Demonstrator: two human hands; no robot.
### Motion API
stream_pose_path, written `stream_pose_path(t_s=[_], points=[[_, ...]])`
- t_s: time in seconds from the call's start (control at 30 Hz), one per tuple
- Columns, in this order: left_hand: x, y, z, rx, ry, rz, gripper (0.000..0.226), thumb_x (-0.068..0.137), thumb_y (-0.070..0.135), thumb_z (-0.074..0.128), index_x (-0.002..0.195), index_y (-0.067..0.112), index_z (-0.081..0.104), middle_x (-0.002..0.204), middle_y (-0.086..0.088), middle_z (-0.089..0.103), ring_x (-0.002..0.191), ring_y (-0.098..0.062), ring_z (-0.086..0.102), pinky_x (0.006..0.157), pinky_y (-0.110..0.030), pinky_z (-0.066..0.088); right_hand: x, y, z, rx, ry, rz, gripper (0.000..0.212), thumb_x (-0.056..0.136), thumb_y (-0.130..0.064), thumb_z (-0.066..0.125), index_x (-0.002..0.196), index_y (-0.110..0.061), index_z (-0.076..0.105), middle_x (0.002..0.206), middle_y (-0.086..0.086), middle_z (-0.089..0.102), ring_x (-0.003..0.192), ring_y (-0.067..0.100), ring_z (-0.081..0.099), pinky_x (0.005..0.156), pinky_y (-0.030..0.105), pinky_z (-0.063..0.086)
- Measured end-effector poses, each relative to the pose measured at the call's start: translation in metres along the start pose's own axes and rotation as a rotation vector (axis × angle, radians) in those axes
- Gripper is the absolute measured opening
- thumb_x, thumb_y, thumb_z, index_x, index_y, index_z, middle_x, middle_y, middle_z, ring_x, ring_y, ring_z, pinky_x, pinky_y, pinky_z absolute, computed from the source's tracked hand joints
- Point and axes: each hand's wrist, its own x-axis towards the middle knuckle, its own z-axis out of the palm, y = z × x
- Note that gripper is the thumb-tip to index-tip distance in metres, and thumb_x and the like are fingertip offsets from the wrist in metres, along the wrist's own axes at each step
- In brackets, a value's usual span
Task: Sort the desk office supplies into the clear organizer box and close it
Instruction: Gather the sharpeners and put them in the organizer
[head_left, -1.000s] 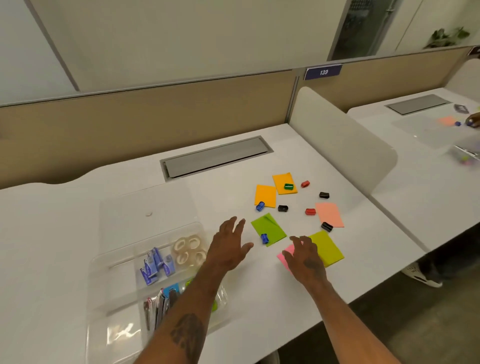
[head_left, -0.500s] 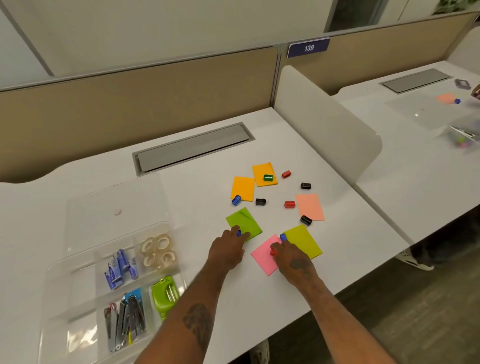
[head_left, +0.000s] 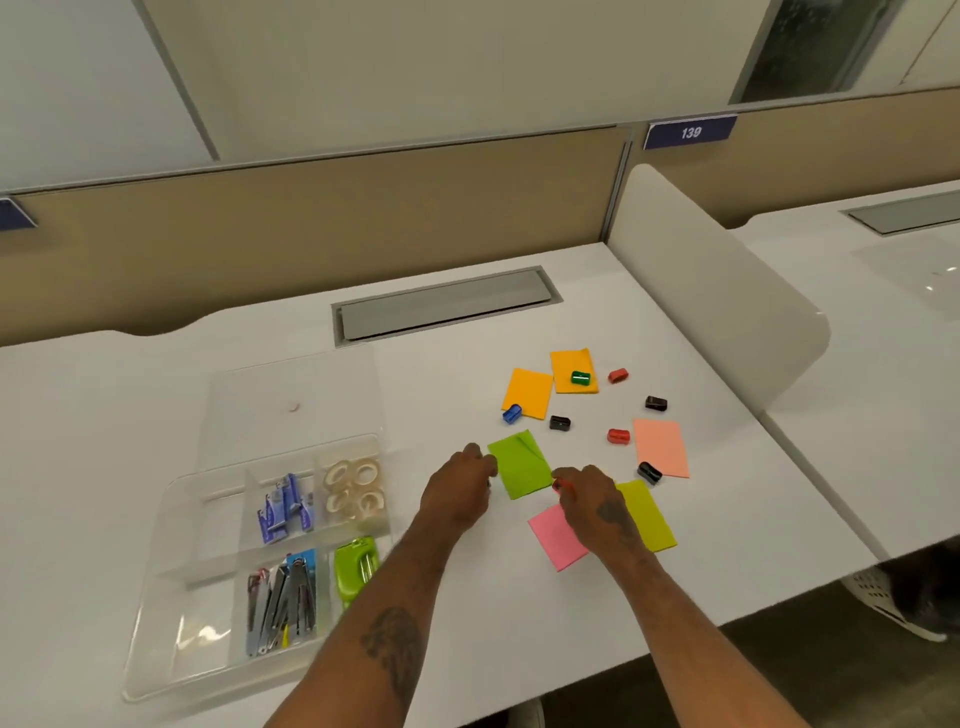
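- Two hands are low over the white desk (head_left: 156, 395), near its front edge, one on either side of a green note (head_left: 519, 465).
- Left hand (head_left: 460, 493): the fingers are curled under, with the knuckles at the left edge of the green note. I cannot tell whether it holds anything.
- Right hand (head_left: 592, 501): the fingers are curled and pinch a small red thing (head_left: 559, 487), of which only a sliver shows. The hand lies over a pink note (head_left: 553, 540) and a yellow-green note (head_left: 649, 519).
- Clear organizer box (head_left: 208, 530): it sits on the desk to the left of the hands, with its lid (head_left: 296, 395) open and lying flat behind it.
- Inside the box, each in its own compartment: tape rolls (head_left: 353, 488), blue packets (head_left: 285, 512), a green stapler (head_left: 353, 571) and metal clippers (head_left: 283, 603).
- Loose on the desk beyond the hands: two orange notes (head_left: 527, 392), one bearing a green sharpener (head_left: 580, 378), and a salmon note (head_left: 661, 447).
- Also loose: a blue sharpener (head_left: 512, 413) touching the nearer orange note, two red sharpeners (head_left: 618, 375) and three black sharpeners (head_left: 560, 423). The nearest black one is just beside the salmon note's front corner.
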Motion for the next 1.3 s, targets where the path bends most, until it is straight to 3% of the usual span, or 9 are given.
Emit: stream_pose_path(t_s=[0.23, 0.5, 0.7, 0.9, 1.13, 1.3], points=[[-0.049, -0.062, -0.046, -0.106, 0.160, -0.057, 0.031, 0.091, 0.014, 0.056, 0.122, 0.015, 0.059, 0.121, -0.005, 0.054, 0.107, -0.024, 0.056, 0.087, -0.036, 0.048, 0.009, -0.084, 0.020, 0.106, 0.033, -0.052, 0.043, 0.087, -0.022, 0.065, 0.128, -0.014, 0.054, 0.119, 0.012, 0.060, 0.110, 0.030, 0.055, 0.092, 0.035, 0.045], [-0.138, -0.166, -0.089, -0.147, 0.255, -0.156, 0.034, 0.085, 0.008, 0.059, 0.118, 0.014, 0.062, 0.114, -0.007, 0.056, 0.104, -0.024, 0.057, 0.087, -0.035, 0.048, -0.025, -0.204, 0.084, 0.192, 0.002, -0.243, 0.040, 0.074, -0.046, 0.075, 0.107, -0.028, 0.061, 0.098, -0.007, 0.059, 0.085, 0.013, 0.059, 0.073, 0.024, 0.042], [-0.208, -0.233, -0.091, -0.144, 0.226, -0.245, 0.025, 0.085, 0.013, 0.064, 0.111, 0.012, 0.063, 0.109, -0.006, 0.058, 0.098, -0.024, 0.059, 0.084, -0.031, 0.047, -0.067, -0.278, 0.132, 0.223, -0.053, -0.397, 0.033, 0.074, -0.038, 0.076, 0.103, -0.026, 0.065, 0.091, -0.007, 0.055, 0.090, 0.014, 0.058, 0.077, 0.025, 0.044], [-0.260, -0.266, -0.076, -0.102, 0.131, -0.288, 0.034, 0.085, 0.023, 0.067, 0.118, 0.019, 0.062, 0.113, 0.000, 0.056, 0.104, -0.019, 0.055, 0.084, -0.028, 0.047, -0.101, -0.310, 0.163, 0.055, -0.223, -0.503, 0.051, 0.074, -0.045, 0.076, 0.118, -0.025, 0.061, 0.124, -0.003, 0.052, 0.123, 0.014, 0.044, 0.100, 0.029, 0.042], [-0.279, -0.270, -0.066, -0.087, 0.044, -0.275, 0.040, 0.082, 0.034, 0.071, 0.118, 0.021, 0.063, 0.110, 0.000, 0.058, 0.102, -0.018, 0.055, 0.083, -0.030, 0.049, -0.118, -0.325, 0.176, -0.185, -0.229, -0.566, 0.058, 0.072, -0.058, 0.071, 0.121, -0.031, 0.060, 0.135, -0.004, 0.047, 0.128, 0.016, 0.039, 0.098, 0.036, 0.046], [-0.281, -0.271, -0.061, -0.098, 0.039, -0.268, 0.050, 0.079, 0.038, 0.074, 0.124, 0.023, 0.061, 0.117, 0.002, 0.057, 0.109, -0.018, 0.054, 0.085, -0.029, 0.047, -0.122, -0.321, 0.178, -0.228, -0.234, -0.557, 0.063, 0.072, -0.062, 0.069, 0.126, -0.032, 0.057, 0.140, -0.003, 0.046, 0.131, 0.018, 0.038, 0.104, 0.039, 0.041]])
